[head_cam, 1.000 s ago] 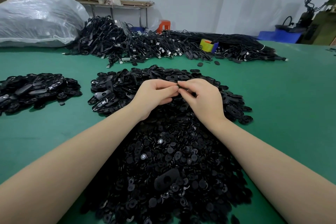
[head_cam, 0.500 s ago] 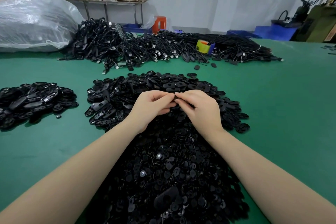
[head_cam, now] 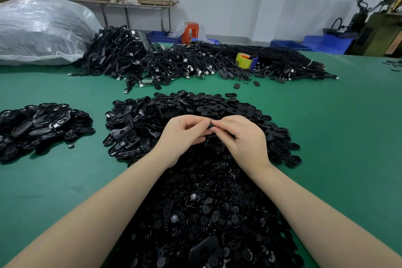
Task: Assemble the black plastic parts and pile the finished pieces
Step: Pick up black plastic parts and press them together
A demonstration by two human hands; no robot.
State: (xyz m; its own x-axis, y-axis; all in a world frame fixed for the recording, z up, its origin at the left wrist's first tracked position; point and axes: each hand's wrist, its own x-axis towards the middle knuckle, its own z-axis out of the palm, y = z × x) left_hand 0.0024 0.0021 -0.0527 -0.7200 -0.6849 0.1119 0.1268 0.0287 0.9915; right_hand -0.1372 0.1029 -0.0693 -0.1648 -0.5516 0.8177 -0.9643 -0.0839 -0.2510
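Green desk [head_cam: 326, 137], big heap of loose parts [head_cam: 206, 202] left. Small finished pile [head_cam: 41, 124] sits apart. Left hand [head_cam: 182, 137] and right hand [head_cam: 243, 137] both pinch one black piece [head_cam: 210, 126].

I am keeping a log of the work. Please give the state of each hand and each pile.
Left hand: pinching the small black part.
Right hand: pinching the same part.
Centre pile: loose, heaped.
Left pile: heaped apart on the table.
Cables: tangled heap.

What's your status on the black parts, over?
Left hand and right hand both pinching one small black part over the big pile. Side pile waiting left. Nothing in the way.
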